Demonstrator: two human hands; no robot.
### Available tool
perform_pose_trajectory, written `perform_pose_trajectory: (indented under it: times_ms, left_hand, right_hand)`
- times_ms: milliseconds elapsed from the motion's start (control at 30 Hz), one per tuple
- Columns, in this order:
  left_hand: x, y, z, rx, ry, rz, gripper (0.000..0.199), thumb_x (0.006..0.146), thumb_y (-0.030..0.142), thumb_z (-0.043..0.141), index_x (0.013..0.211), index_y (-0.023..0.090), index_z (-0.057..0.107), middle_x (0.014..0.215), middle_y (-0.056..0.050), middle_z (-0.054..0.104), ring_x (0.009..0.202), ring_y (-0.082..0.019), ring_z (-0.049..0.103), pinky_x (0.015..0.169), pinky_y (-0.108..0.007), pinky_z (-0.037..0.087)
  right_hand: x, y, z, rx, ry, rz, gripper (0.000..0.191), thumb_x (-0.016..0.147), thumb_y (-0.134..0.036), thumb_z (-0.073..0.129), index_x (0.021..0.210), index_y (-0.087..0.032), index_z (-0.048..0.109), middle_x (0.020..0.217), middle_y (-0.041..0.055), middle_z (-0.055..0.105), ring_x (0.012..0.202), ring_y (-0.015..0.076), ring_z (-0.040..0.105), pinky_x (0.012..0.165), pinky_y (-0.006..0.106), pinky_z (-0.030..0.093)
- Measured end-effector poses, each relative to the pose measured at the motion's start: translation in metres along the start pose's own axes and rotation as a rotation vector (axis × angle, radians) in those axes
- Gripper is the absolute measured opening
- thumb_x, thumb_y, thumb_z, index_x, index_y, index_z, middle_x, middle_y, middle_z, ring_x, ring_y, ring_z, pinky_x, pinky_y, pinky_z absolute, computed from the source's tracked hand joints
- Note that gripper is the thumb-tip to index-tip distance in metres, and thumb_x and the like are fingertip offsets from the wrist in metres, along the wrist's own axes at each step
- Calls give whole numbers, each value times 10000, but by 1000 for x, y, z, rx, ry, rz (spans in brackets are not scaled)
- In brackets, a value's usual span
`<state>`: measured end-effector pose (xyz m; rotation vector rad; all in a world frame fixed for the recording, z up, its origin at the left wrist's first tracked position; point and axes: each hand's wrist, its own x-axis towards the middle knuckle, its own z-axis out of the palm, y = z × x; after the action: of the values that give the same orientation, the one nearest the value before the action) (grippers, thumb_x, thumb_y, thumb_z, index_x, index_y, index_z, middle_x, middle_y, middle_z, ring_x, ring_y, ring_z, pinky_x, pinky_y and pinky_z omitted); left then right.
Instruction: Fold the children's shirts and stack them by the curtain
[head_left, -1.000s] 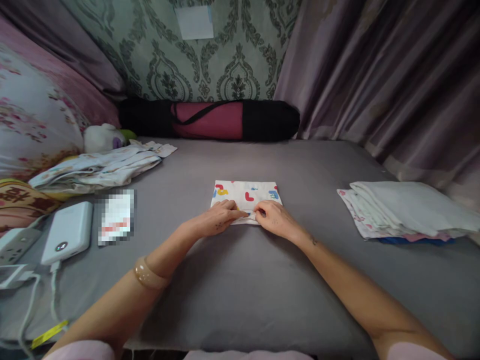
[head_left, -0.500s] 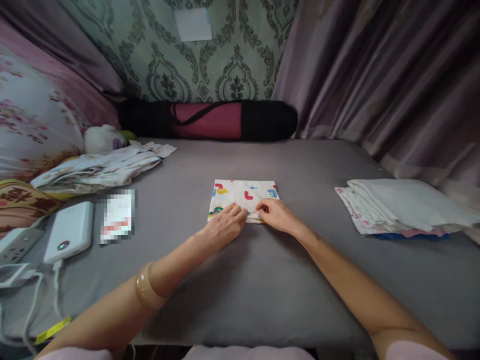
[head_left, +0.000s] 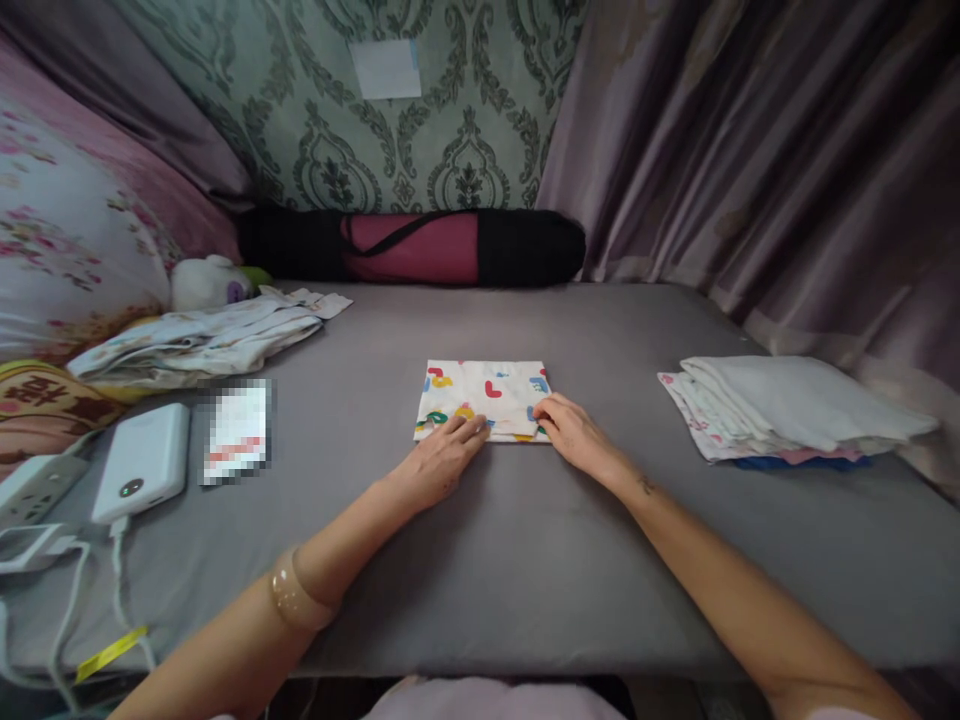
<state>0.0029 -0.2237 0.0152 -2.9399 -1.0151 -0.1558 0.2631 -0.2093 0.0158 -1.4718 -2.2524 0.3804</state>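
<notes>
A white cloth (head_left: pixel 517 390), printed with red, blue, yellow and green shapes, is folded into a flat rectangle at the middle of the grey surface. My left hand (head_left: pixel 444 458) rests with its fingers flat along the cloth's near edge, left of centre. At the near right corner, the thumb and fingers of my right hand (head_left: pixel 574 432) pinch the edge of the top layer. Between the hands, the layers lie slightly uneven along the near edge.
A stack of folded fabrics (head_left: pixel 795 400) lies at the right. On the left are a crumpled printed garment (head_left: pixel 217 335), a blurred packet (head_left: pixel 236 430), a white power bank (head_left: pixel 142 463) with cables and a power strip (head_left: pixel 37 490). A black-and-maroon bag (head_left: pixel 412 247) lies at the back.
My right hand has slid right along the near edge to the cloth's corner. My left hand stays at about the same place on the cloth. The whole view has shifted slightly.
</notes>
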Motion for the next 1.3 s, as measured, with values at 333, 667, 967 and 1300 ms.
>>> perform_pose_trajectory:
  times_ms: [333,667,967,1300]
  left_hand:
    - [5,8,-10,-136,-16,-77,534,788,23,387,1294,138,515,1397,-104,495,1083,-242,501,997,-387,400]
    - [21,-10,-5,-806,149,-519,308,925,296,383,938,169,663,821,-40,681,774,-175,597,743,-280,453]
    - [31,-6,24,-510,335,-562,183,773,71,489,904,184,552,822,-34,630,796,-186,568,757,-297,422]
    - [34,-8,28,-493,321,-610,243,684,27,477,859,196,476,810,-24,587,762,-180,548,716,-291,417]
  right_hand:
    - [26,-56,9,186,19,31,205,761,-63,467,827,-184,619,799,16,637,751,136,573,752,248,425]
    - [34,-65,33,157,-15,425,71,744,-273,574,782,-213,573,760,3,638,734,163,576,664,260,394]
    - [36,-85,51,-59,91,492,163,798,-316,575,903,-193,557,945,81,650,940,222,587,809,311,402]
    - [33,-84,49,10,125,478,195,761,-282,609,916,-178,550,952,88,656,939,215,590,824,290,406]
